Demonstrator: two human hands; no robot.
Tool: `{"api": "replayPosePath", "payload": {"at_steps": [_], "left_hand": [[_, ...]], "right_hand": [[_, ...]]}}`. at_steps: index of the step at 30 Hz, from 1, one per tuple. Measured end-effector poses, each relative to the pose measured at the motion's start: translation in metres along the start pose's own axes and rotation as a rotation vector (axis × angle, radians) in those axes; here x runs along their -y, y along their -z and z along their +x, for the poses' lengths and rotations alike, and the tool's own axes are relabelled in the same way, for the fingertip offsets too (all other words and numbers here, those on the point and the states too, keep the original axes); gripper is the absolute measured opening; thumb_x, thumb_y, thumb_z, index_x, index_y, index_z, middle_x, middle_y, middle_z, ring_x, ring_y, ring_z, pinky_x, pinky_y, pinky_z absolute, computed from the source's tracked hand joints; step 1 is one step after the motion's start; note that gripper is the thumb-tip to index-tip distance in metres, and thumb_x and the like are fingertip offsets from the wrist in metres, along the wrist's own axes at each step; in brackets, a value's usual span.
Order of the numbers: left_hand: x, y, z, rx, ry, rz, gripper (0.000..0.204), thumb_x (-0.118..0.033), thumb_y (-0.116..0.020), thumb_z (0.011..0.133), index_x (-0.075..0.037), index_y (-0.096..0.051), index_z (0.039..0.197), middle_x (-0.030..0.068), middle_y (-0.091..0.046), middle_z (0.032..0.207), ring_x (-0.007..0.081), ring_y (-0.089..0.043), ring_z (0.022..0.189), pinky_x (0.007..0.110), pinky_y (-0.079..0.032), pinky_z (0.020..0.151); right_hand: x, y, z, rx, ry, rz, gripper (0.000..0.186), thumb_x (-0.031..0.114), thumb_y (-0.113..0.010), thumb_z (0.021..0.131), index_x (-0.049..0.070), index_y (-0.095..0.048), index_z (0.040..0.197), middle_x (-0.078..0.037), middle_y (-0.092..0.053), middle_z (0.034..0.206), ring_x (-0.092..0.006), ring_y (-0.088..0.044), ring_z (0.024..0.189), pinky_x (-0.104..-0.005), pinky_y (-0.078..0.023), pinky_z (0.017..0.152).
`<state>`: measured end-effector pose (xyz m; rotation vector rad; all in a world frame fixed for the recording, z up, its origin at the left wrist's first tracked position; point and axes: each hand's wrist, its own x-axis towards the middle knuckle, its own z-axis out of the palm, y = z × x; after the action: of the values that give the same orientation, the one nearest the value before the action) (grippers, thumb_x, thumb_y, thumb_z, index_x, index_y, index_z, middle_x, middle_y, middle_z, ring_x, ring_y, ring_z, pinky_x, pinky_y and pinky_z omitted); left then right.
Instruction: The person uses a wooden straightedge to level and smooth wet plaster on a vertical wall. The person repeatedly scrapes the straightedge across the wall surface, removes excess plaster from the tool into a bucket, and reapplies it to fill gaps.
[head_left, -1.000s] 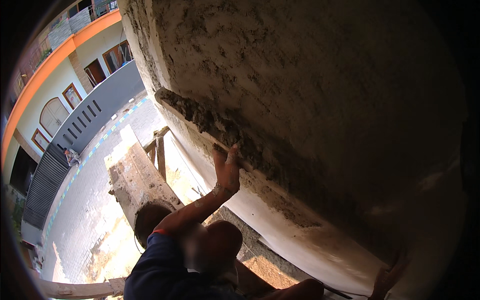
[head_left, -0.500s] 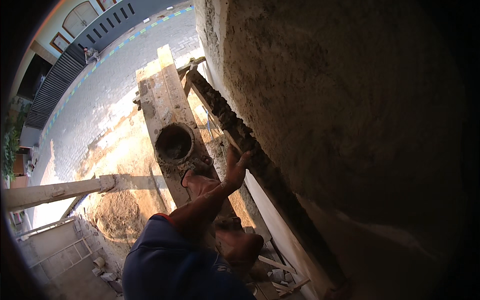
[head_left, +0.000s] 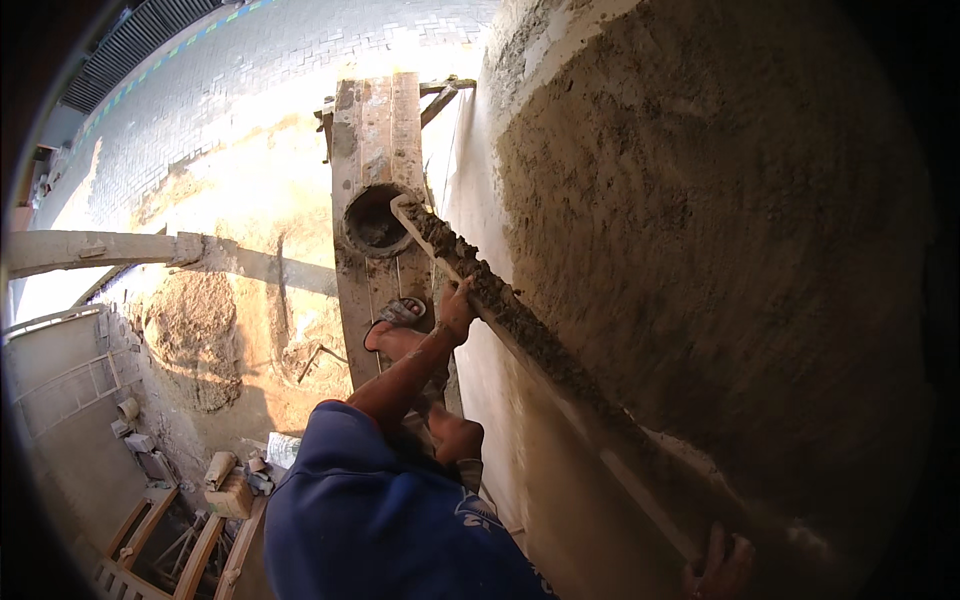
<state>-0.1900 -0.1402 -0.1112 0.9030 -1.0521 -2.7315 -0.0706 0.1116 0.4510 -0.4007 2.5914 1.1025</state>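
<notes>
A: How is the long board (head_left: 532, 368) being held?

B: Aslant, in front of the wall (head_left: 720, 220), with dark mortar (head_left: 515, 315) heaped along it. Its near edge is pinched by the left grip (head_left: 457, 312). The right grip (head_left: 722, 568) is seen at the lower end, but in such shadow that its closing cannot be told.

A: What could go wrong?

B: If the board were rolled or jerked, the loose mortar could be shed; nothing is seen that would hold it on. If the lower end were poorly supported, the whole length could be twisted out of the left grip.

A: And the upper end?

B: In the view it is overlapped with the rim of the round bucket (head_left: 378, 222); whether it is touched cannot be told. By a low swing the bucket could be knocked.

A: Where is room left?

B: Rightward, movement is limited by the wall. A narrow gap is left between wall and plank walkway (head_left: 375, 110). Leftward, the walkway's edge is bordered by lower ground (head_left: 250, 270), so by a sideways step the sandalled foot (head_left: 402, 312) could be carried off it.
</notes>
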Motion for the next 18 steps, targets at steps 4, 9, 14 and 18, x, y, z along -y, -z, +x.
{"api": "replayPosePath", "payload": {"at_steps": [4,9,14,18], "left_hand": [[-0.037,0.05,0.059,0.012,0.324,-0.418,0.042,-0.033,-0.045,0.091,-0.007,-0.041,0.123,0.0168,-0.053,0.117,0.033,-0.054,0.103,0.052,-0.047,0.084],[-0.052,0.086,0.096,-0.154,0.322,-0.975,0.054,-0.047,-0.035,0.091,-0.005,-0.04,0.126,0.0163,-0.043,0.129,0.0346,-0.043,0.117,0.051,-0.031,0.101],[-0.115,0.03,0.056,-0.264,0.281,-0.888,0.06,-0.05,-0.037,0.089,-0.004,-0.036,0.129,0.019,-0.044,0.127,0.0357,-0.044,0.115,0.05,-0.032,0.1],[-0.08,0.074,0.061,-0.262,0.261,-0.936,0.054,-0.043,-0.046,0.088,-0.003,-0.04,0.124,0.0166,-0.05,0.12,0.0334,-0.05,0.107,0.052,-0.039,0.093]], "right_hand": [[0.052,0.087,0.096,-0.035,0.176,-0.064,0.047,0.02,-0.059,0.076,0.016,-0.049,0.121,-0.028,-0.046,0.109,-0.0374,-0.048,0.1,-0.0466,-0.041,0.085],[0.156,0.166,0.193,-0.38,0.35,-0.32,0.026,0.017,-0.053,0.082,0.016,-0.058,0.106,-0.02,-0.057,0.09,-0.0321,-0.055,0.084,-0.0429,-0.043,0.074],[0.167,0.208,0.18,-0.377,0.405,-0.484,0.026,0.016,-0.052,0.082,0.016,-0.059,0.107,-0.02,-0.059,0.088,-0.0305,-0.055,0.082,-0.0414,-0.043,0.073],[0.146,0.239,0.159,-0.38,0.516,-0.42,0.031,0.016,-0.057,0.079,0.016,-0.058,0.11,-0.021,-0.058,0.087,-0.03,-0.054,0.078,-0.0421,-0.043,0.071]]}}
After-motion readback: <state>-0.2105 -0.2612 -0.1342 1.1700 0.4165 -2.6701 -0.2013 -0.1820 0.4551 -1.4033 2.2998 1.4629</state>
